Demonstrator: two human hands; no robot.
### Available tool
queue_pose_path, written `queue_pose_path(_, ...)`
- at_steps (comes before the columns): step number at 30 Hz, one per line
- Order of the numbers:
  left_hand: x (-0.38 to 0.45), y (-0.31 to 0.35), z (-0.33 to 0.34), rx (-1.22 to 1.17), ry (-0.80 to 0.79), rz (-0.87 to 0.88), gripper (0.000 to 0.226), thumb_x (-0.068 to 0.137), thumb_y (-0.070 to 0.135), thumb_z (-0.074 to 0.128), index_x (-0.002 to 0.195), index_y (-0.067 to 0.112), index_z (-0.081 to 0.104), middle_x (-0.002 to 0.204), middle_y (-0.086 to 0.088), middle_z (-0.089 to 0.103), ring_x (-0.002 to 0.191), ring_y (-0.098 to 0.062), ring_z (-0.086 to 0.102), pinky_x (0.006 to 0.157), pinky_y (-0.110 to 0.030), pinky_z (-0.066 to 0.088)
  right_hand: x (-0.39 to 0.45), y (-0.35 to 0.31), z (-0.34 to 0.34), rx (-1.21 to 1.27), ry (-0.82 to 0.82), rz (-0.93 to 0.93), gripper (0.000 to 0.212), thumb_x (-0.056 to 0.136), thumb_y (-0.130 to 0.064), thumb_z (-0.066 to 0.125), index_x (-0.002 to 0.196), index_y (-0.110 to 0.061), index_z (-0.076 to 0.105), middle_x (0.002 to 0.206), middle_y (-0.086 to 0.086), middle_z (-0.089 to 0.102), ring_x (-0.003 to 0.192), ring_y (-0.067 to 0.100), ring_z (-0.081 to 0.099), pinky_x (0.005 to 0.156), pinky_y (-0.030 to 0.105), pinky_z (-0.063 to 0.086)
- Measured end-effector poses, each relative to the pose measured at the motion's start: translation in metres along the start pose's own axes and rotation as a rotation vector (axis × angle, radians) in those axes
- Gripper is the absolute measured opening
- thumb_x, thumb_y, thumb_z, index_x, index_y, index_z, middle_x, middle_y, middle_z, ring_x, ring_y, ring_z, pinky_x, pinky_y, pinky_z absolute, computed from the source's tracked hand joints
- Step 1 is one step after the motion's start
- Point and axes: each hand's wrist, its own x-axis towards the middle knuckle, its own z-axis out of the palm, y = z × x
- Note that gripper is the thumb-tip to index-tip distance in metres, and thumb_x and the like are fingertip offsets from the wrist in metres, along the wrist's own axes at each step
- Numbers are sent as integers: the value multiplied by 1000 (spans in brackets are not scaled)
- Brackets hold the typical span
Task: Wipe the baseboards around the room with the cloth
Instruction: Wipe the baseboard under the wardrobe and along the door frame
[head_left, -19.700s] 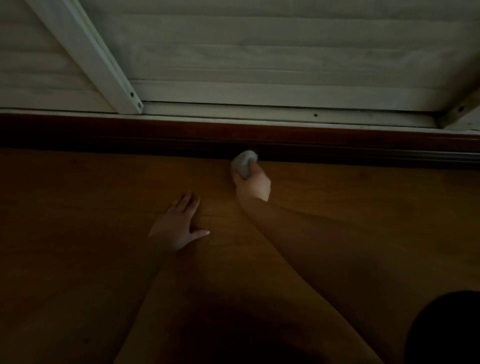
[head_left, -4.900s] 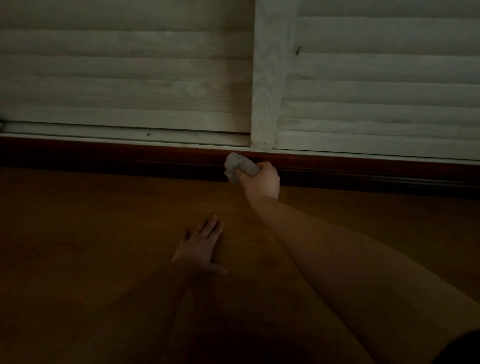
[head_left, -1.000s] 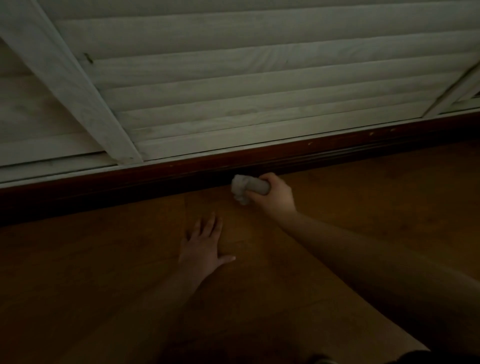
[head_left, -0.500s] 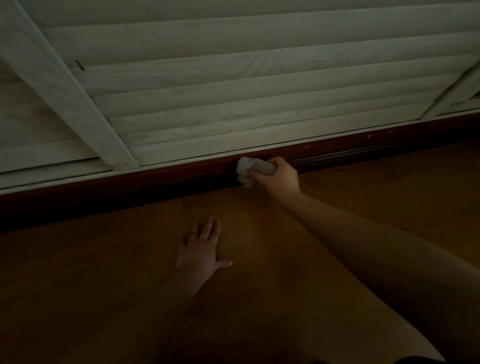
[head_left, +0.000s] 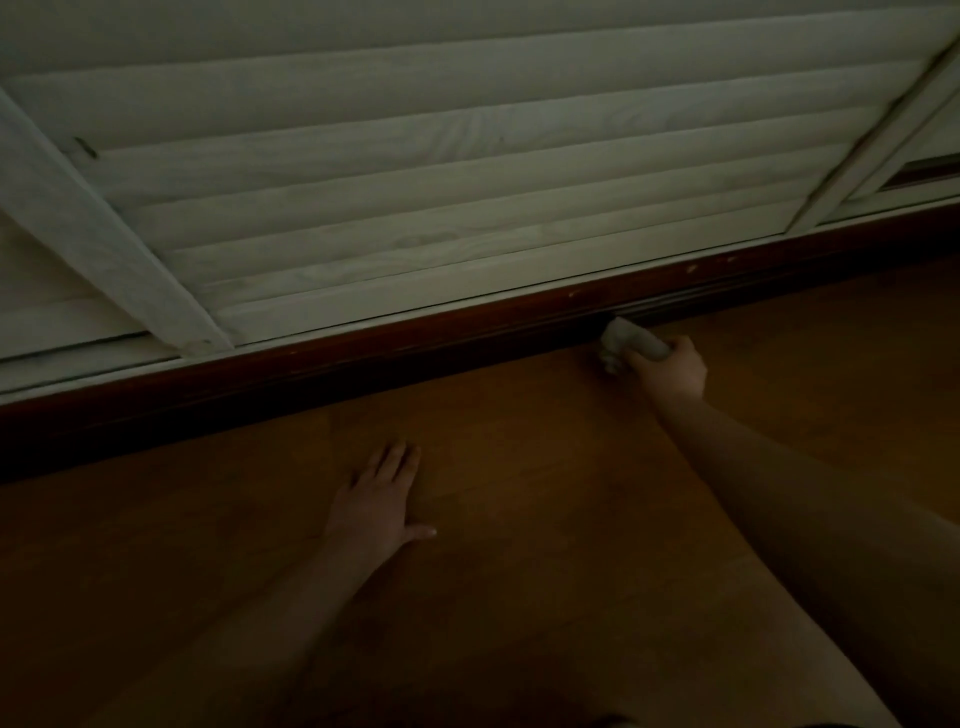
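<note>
A dark red-brown baseboard runs across the view under white louvred panels, rising toward the right. My right hand grips a bunched pale grey cloth, whose left end touches the foot of the baseboard where it meets the floor. My left hand lies flat on the wooden floor, fingers straight and pointing at the baseboard, well left of the cloth. The room is dim.
White louvred panels with slanted frame bars stand above the baseboard. Brown wooden floor fills the lower half of the view. Both my forearms reach in from the bottom.
My right hand has slid the cloth to the right along the baseboard and down to its foot. My left hand stays flat on the floor.
</note>
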Motion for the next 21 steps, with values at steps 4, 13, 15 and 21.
queue_pose_path(4, 13, 1, -1, -10, 28, 61, 102, 85, 79, 40, 155, 31, -16, 160, 8, -28, 150, -17, -16, 121, -48, 6, -4, 10, 3, -16, -62, -31, 56, 86, -32, 73, 133, -9, 55, 126, 17, 60, 112, 33, 60, 86, 38, 52)
queue_pose_path(13, 40, 39, -7, 29, 12, 147, 114, 77, 73, 61, 156, 34, -12, 160, 8, -27, 150, -15, -17, 121, -48, 5, 27, 19, -13, 58, 109, 81, 53, 91, -28, 65, 140, -14, 52, 134, 15, 56, 120, 33, 57, 100, 46, 49)
queue_pose_path(15, 41, 40, -7, 48, -7, 145, 113, 78, 72, 61, 155, 34, -13, 160, 7, -28, 150, -17, -18, 122, -48, 5, 37, 19, -16, 72, 160, 129, 55, 93, -29, 64, 143, -14, 49, 138, 14, 54, 123, 32, 55, 102, 46, 48)
queue_pose_path(21, 41, 42, -8, 44, -17, 138, 113, 79, 69, 62, 154, 35, -14, 158, 7, -31, 149, -17, -20, 123, -50, 3, 47, 6, 0, 149, 177, 159, 51, 93, -26, 64, 141, -14, 52, 135, 13, 58, 123, 31, 56, 101, 34, 46)
